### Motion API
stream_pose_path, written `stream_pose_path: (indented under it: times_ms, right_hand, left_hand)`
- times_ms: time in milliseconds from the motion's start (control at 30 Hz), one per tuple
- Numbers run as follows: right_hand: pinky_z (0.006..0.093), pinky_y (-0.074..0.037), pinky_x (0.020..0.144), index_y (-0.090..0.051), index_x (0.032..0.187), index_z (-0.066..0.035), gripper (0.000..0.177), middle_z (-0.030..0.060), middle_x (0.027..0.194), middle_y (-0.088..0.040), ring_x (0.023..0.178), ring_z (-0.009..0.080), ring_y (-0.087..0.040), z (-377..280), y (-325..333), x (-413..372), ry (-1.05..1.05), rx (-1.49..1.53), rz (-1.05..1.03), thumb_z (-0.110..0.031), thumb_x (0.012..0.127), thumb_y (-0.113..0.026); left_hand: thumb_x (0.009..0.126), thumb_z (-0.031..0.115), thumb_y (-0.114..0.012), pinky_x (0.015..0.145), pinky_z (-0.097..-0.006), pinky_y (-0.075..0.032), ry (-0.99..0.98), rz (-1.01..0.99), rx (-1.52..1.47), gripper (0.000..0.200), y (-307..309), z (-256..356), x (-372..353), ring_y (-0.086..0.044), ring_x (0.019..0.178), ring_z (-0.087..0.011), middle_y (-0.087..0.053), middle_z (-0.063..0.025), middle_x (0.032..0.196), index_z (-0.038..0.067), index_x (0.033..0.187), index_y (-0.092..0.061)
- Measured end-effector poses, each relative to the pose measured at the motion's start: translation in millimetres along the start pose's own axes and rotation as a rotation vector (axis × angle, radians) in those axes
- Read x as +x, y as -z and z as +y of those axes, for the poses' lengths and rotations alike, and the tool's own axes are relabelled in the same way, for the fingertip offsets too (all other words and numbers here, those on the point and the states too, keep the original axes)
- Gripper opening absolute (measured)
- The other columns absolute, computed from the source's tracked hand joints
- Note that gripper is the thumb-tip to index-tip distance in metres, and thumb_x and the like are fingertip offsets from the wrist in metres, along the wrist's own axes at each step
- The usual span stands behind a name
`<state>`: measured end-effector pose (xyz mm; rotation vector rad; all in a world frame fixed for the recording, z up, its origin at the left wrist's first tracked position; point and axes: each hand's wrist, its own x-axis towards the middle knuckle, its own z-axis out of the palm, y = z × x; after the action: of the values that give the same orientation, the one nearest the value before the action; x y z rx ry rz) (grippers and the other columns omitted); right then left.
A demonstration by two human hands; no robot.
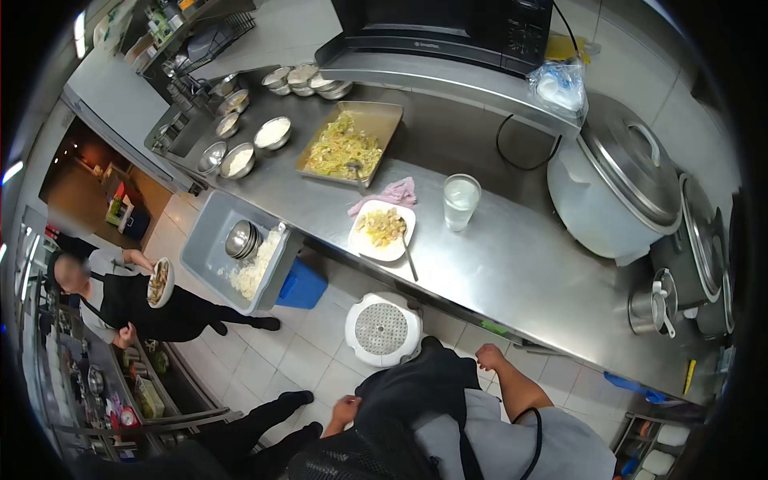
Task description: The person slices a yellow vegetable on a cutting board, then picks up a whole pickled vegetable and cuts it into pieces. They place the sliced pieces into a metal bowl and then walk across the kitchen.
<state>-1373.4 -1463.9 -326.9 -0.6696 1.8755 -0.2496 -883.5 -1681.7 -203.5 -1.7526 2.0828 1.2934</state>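
My left hand [345, 410] hangs low beside my black apron, its fingers curled and no object visible in it. On the other side, my right hand [490, 357] is loosely closed below the counter's front edge, apart from it. On the steel counter [512, 264] ahead, a white plate [387, 253] carries rice with a yellowish topping, and a spoon [410, 254] rests on it. A pink cloth [397, 193] lies behind the plate. To the right stands a glass of water [461, 204]. Further back, a metal tray [382, 120] contains shredded vegetables and a serving utensil.
A white stool [384, 328] stands by the counter. Left of it, a grey tub [210, 250] holds rice and metal bowls, near a blue bin [302, 285]. A co-worker [112, 292] carries a dish of food. A large rice cooker [608, 192] stands right, a microwave [440, 24] above.
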Motion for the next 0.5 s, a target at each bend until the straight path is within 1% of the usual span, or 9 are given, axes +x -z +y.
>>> stream_pose_path:
  times_ms: [33,100,200,267,333,367,400,467,500]
  right_hand:
    - [0.0376,-0.058,0.050,-0.066,0.096,-0.003,0.019,0.0147,0.087,-0.074,0.068,0.0240,-0.073,-32,22,-31,-0.155,0.304,0.085,-0.018,0.094,-0.056]
    - [0.0370,-0.058,0.050,-0.066,0.097,-0.003,0.018,0.0137,0.086,-0.074,0.067,0.0237,-0.073,-44,35,-31,-0.131,0.207,0.012,-0.018,0.094,-0.056]
    - [0.0361,-0.058,0.051,-0.066,0.097,-0.005,0.017,0.0115,0.083,-0.073,0.067,0.0229,-0.073,-26,41,-16,-0.080,0.023,-0.139,-0.019,0.092,-0.059]
    - [0.0359,-0.058,0.052,-0.068,0.093,-0.004,0.018,0.0107,0.081,-0.073,0.067,0.0214,-0.073,-32,45,-10,-0.114,-0.076,-0.214,-0.021,0.091,-0.061]
    - [0.0358,-0.058,0.052,-0.069,0.092,-0.004,0.019,0.0103,0.080,-0.073,0.067,0.0207,-0.074,-36,41,-7,-0.122,-0.131,-0.258,-0.021,0.091,-0.062]
    - [0.0354,-0.058,0.052,-0.070,0.091,-0.004,0.020,0.0101,0.080,-0.073,0.067,0.0203,-0.074,-35,40,-6,-0.127,-0.131,-0.266,-0.022,0.090,-0.063]
    - [0.0351,-0.058,0.053,-0.071,0.090,-0.003,0.020,0.0100,0.080,-0.073,0.067,0.0200,-0.074,-36,42,-5,-0.132,-0.131,-0.273,-0.022,0.089,-0.063]
    - [0.0344,-0.058,0.053,-0.072,0.092,-0.003,0.022,0.0109,0.079,-0.073,0.067,0.0194,-0.073,-50,46,-22,-0.121,-0.162,-0.274,-0.023,0.087,-0.067]
    - [0.0342,-0.058,0.053,-0.072,0.092,-0.003,0.022,0.0111,0.080,-0.073,0.066,0.0194,-0.073,-57,48,-30,-0.080,-0.171,-0.287,-0.024,0.087,-0.068]
  left_hand:
    - [0.093,0.040,-0.068,0.081,-0.0413,-0.057,0.007,0.005,-0.002,0.039,-6,27,-9,-0.074,0.090,-0.0314,-0.076,-0.0177,0.094,0.004,0.106,-0.075]
    - [0.093,0.039,-0.068,0.083,-0.0427,-0.057,-0.004,0.094,-0.023,0.039,-16,70,-38,-0.073,0.094,-0.0341,-0.075,-0.0195,0.099,0.003,0.106,-0.075]
    - [0.094,0.040,-0.067,0.086,-0.0431,-0.056,0.154,0.167,-0.134,0.041,-25,62,-55,-0.073,0.096,-0.0341,-0.075,-0.0200,0.103,0.003,0.109,-0.074]
    - [0.094,0.042,-0.066,0.089,-0.0420,-0.056,0.248,0.175,-0.186,0.042,-32,54,-76,-0.072,0.100,-0.0333,-0.075,-0.0194,0.105,0.004,0.112,-0.073]
    - [0.096,0.044,-0.065,0.092,-0.0402,-0.055,0.247,0.127,-0.199,0.046,-50,35,-99,-0.072,0.103,-0.0324,-0.074,-0.0188,0.108,0.004,0.119,-0.071]
    - [0.097,0.046,-0.063,0.094,-0.0391,-0.054,0.302,0.084,-0.260,0.050,-65,17,-103,-0.071,0.106,-0.0325,-0.074,-0.0191,0.111,0.005,0.124,-0.070]
    - [0.097,0.046,-0.063,0.094,-0.0391,-0.054,0.310,0.097,-0.272,0.050,-70,20,-109,-0.071,0.106,-0.0325,-0.074,-0.0191,0.111,0.005,0.124,-0.070]
    - [0.097,0.047,-0.062,0.095,-0.0386,-0.054,0.436,0.085,-0.398,0.050,-83,32,-132,-0.070,0.108,-0.0319,-0.074,-0.0197,0.113,0.006,0.124,-0.071]
    - [0.097,0.047,-0.062,0.095,-0.0386,-0.054,0.445,0.100,-0.424,0.050,-86,39,-139,-0.070,0.108,-0.0319,-0.074,-0.0197,0.113,0.006,0.124,-0.071]
